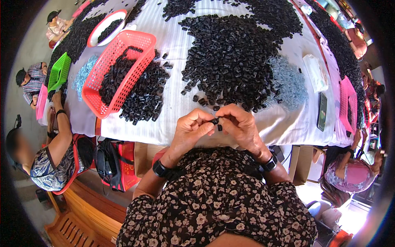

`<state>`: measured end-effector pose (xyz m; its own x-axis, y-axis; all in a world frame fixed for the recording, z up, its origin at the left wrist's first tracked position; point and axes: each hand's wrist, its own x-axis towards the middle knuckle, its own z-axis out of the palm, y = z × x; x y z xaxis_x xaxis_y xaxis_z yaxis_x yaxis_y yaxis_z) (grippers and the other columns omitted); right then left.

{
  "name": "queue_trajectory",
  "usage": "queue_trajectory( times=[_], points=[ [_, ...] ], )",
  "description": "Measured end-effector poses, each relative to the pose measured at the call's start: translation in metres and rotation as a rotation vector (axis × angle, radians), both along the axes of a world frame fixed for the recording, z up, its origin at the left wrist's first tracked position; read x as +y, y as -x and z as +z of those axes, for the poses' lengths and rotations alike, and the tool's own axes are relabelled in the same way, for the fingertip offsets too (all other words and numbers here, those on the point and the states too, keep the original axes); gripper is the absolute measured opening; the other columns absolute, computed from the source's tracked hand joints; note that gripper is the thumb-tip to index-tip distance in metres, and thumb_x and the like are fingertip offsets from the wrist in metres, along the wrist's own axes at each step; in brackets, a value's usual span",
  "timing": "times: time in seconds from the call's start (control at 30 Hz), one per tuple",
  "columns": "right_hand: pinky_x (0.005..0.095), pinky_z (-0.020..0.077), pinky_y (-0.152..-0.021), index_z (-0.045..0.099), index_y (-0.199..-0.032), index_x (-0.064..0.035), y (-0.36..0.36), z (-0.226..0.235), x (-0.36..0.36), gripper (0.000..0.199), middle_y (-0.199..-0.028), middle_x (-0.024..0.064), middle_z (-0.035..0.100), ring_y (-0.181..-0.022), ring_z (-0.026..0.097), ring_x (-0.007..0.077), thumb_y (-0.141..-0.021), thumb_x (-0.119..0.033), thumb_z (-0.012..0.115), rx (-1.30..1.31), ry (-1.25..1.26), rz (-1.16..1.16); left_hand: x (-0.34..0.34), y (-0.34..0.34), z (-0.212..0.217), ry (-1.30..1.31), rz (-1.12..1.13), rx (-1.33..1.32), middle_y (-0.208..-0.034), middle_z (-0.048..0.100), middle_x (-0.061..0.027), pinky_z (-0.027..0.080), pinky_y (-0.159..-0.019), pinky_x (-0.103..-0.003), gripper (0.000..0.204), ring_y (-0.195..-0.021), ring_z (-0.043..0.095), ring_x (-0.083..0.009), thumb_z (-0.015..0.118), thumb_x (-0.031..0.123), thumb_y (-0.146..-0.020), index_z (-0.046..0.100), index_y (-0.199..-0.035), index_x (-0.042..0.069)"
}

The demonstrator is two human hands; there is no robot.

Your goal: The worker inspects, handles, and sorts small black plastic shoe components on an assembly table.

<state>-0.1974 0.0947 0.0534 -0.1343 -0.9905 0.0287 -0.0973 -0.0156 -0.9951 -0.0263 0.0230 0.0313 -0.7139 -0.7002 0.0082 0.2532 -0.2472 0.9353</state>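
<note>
Over the near edge of the cloth-covered table, my left hand (193, 126) and my right hand (238, 125) meet with fingertips pinched together. Between them is a small black plastic piece (214, 121), gripped from both sides. Another dark bit shows just under it; whether it is joined on, I cannot tell. Right beyond my hands spreads a large heap of similar black plastic pieces (230, 57). Beside that heap, on its right, lies a pile of small clear bluish parts (288, 82). A smaller heap of black pieces (142, 96) lies to the left.
A red perforated basket (148, 41) lies tipped over the left heap. At the right are a phone (322, 111), a white packet (316, 73) and a pink basket (348, 105). A green basket (59, 72) stands far left. Other people sit along both sides; a wooden chair (82, 218) is behind left.
</note>
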Motion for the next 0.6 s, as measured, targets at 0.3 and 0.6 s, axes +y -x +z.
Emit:
queue_trajectory(
  times=[0.3, 0.6],
  points=[
    [0.0272, 0.0436, -0.056, 0.055, -0.092, -0.0007, -0.005, 0.009, 0.001, 0.01, -0.075, 0.0102, 0.053, -0.063, 0.053, 0.0145, -0.082, 0.001, 0.056, 0.308, 0.066, 0.03, 0.006, 0.007, 0.0, 0.054, 0.032, -0.109, -0.085, 0.062, -0.0058, 0.047, -0.065, -0.021, 0.007, -0.071, 0.055, -0.0066, 0.057, 0.002, -0.09, 0.053, -0.095, -0.001],
    [0.0374, 0.0492, -0.063, 0.05, -0.103, -0.002, -0.014, 0.006, -0.006, 0.036, -0.08, 0.0123, 0.054, -0.075, 0.058, 0.0291, -0.072, -0.011, 0.066, 0.8, 0.346, 0.164, 0.009, 0.006, -0.008, -0.003, 0.135, -0.033, -0.076, 0.059, -0.0032, 0.047, -0.06, -0.019, 0.005, -0.066, 0.055, -0.0056, 0.057, 0.001, -0.089, 0.052, -0.086, 0.002]
  ],
)
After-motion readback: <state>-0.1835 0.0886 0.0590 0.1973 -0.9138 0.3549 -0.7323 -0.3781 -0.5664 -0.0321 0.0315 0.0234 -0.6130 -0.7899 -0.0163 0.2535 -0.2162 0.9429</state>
